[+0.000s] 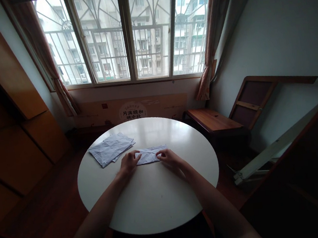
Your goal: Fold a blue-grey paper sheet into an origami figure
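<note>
A creased, bluish-white folded sheet of paper (150,155) lies as a wide strip on the round white table (155,204), in front of me. At its left end is my left hand (129,162), fingers curled and closed on the paper's edge. My right hand (170,157) pinches the opposite end between thumb and fingers. Both fingertips partly cover the ends of the strip. To the left of my left hand, a loose stack of similar creased sheets (107,148) rests near the table's left edge, some overlapping at angles.
Beyond the table, a long printed cardboard box (157,105) stands below the barred window (125,34). A low wooden table (212,119) is at the right, near a leaning wooden frame (251,100). Wooden cabinets (13,160) line the left side.
</note>
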### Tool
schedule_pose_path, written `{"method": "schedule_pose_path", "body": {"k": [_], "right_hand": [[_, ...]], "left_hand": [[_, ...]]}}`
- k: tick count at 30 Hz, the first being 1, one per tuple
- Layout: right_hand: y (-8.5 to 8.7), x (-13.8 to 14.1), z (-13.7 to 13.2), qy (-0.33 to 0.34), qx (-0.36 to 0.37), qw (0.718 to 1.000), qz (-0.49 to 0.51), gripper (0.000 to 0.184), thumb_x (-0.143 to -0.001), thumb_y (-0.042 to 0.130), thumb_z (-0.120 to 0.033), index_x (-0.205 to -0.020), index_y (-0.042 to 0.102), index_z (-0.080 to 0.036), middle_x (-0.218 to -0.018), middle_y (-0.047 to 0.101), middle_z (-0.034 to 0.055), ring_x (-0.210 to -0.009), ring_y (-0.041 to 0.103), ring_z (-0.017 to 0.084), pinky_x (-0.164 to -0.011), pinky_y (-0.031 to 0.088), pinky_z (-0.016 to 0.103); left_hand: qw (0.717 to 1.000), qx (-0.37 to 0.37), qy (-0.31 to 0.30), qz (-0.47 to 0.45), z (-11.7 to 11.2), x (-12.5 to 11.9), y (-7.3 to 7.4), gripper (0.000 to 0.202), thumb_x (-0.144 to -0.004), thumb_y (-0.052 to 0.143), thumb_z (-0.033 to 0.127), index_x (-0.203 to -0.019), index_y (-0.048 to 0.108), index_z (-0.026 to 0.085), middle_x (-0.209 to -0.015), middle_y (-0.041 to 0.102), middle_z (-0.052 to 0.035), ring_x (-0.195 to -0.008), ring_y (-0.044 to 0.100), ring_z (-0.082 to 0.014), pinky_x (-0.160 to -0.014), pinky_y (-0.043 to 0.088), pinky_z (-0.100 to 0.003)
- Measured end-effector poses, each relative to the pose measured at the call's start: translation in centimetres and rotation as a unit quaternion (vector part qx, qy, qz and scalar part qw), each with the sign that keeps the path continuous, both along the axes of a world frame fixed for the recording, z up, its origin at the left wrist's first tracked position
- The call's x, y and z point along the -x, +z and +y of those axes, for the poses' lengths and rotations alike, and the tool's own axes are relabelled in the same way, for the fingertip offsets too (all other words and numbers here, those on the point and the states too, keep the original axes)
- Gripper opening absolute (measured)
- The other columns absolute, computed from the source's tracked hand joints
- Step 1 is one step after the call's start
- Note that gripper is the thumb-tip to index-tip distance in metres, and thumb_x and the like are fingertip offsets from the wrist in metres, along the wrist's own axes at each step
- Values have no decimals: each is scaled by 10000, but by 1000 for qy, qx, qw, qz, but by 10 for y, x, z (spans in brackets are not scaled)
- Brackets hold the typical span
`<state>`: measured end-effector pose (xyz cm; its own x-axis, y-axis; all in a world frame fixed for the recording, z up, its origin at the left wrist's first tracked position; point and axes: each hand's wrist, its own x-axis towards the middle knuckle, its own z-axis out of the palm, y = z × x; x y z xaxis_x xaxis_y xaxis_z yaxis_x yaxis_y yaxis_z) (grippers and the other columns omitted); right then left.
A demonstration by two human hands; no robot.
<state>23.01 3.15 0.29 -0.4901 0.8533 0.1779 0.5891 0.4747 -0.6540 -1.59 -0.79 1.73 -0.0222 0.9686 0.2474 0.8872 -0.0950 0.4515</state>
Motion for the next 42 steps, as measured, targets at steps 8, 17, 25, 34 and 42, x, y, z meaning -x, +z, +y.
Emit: {"method": "schedule_pose_path", "body": {"k": [8,17,25,34,42], "right_hand": [[-1,0,0,4,-1,1000,5,299,-823,587,-310,-1027,741,-156,-739,662,31,-636,562,132,-623,399,239],[2,0,-2,-4,-7,1000,-4,284,-816,596,-286,-1022,744,-160,-729,662,28,-647,562,135,-633,410,238],[-1,1,3,-21,-40,998,45,306,-835,591,-257,-1096,714,-155,-777,687,44,-674,599,143,-680,461,258],[-5,-1,4,-11,-83,996,-22,205,-794,664,-287,-965,767,-244,-1160,694,55,-1103,585,262,-1004,399,404],[-3,0,1,-35,-75,994,-71,218,-820,627,-322,-987,765,-299,-1192,679,24,-1124,551,285,-994,374,437]], "left_hand": [[998,27,-48,37,-4,-5,1,409,-838,577,515,-1104,719,238,-716,655,-16,-670,607,-177,-576,341,-246],[996,49,-56,53,-6,-5,2,442,-800,605,535,-1125,712,256,-805,703,-32,-735,645,-198,-586,357,-246],[995,51,-63,50,-4,-4,1,432,-799,604,523,-1124,709,258,-805,696,-24,-735,637,-187,-591,353,-243],[996,39,-58,50,-6,-4,3,385,-833,589,462,-1126,708,241,-757,671,-19,-706,621,-179,-616,382,-245],[976,-88,-199,-7,-8,-10,-1,331,-899,557,377,-1158,673,208,-949,693,-63,-857,642,-189,-801,481,-286]]}}
